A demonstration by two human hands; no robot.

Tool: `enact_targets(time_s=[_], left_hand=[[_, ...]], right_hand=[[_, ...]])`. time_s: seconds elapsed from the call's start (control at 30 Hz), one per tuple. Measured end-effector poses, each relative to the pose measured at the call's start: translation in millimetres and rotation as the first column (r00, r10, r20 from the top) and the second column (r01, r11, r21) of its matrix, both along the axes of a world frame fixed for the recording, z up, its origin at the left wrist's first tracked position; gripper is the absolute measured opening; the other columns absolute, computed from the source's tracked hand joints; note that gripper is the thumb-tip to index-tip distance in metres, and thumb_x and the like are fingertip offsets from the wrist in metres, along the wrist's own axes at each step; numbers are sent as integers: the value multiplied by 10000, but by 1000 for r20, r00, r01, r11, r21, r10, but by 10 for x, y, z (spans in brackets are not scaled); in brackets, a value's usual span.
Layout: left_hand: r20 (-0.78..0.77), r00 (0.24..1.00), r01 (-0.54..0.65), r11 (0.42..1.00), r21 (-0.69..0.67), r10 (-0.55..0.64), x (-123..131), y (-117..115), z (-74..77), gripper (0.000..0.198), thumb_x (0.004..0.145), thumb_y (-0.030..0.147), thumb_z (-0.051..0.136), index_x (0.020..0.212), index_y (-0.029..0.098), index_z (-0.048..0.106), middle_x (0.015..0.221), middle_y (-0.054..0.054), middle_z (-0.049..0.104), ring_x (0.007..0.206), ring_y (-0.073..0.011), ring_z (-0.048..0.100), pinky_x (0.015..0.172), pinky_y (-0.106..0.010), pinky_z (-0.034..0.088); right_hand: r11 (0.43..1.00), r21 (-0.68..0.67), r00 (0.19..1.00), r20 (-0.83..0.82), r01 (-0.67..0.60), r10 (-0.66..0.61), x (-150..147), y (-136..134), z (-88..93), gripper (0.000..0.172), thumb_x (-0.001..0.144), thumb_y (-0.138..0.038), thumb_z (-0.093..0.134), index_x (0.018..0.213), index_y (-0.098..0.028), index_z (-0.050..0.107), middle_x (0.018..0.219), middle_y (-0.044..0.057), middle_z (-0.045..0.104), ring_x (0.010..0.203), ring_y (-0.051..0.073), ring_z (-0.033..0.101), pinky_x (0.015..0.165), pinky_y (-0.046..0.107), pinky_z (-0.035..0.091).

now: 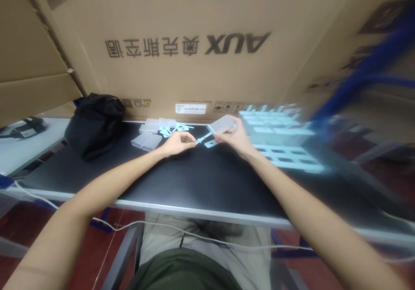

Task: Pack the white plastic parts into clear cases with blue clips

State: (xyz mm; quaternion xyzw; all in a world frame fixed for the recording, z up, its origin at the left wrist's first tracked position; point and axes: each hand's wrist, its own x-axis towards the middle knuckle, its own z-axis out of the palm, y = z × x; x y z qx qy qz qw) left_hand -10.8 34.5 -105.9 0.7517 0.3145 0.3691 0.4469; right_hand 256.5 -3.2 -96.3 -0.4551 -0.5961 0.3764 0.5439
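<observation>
My right hand (238, 138) is closed around a translucent plastic box (222, 124) with a light-blue edge, held tilted above the black table. My left hand (177, 144) pinches the end of a thin light-blue plastic stick (202, 138), whose other end reaches toward the box; whether they are joined I cannot tell. Below the box is a light-blue plastic tab with a slot (210, 144), partly hidden by my right fingers. Beyond my left hand lie several loose translucent boxes (147, 141) and a small pile of light-blue plastic pieces (166, 132).
Rows of boxes with light-blue tops (275, 128) and a light-blue slotted rack (292, 158) stand at right on the black tabletop (201, 184). A black cloth bag (94, 125) sits at left. A large cardboard box (188, 78) rises behind. A white cable (168, 227) runs along the front.
</observation>
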Motion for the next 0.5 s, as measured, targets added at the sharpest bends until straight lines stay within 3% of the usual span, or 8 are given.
enact_targets(time_s=[0.2, 0.5], left_hand=[[-2, 1000, -14, 1000, -2, 14, 15, -6, -13, 191, 775, 243, 878, 903, 137, 782, 904, -80, 806, 844, -174, 759, 953, -402, 607], [-30, 999, -35, 999, 6, 35, 17, 0, -20, 142, 775, 189, 851, 890, 141, 781, 899, -72, 805, 841, -172, 756, 942, -389, 604]], right_hand=[[999, 33, 999, 51, -20, 18, 14, -19, 10, 1191, 618, -676, 918, 1504, -299, 216, 1057, 69, 721, 832, 279, 764, 857, 572, 668], [1000, -2, 999, -13, -30, 30, -29, -65, 49, 1171, 598, -641, 940, 1467, -301, 233, 1016, 38, 717, 784, 244, 751, 853, 551, 675]])
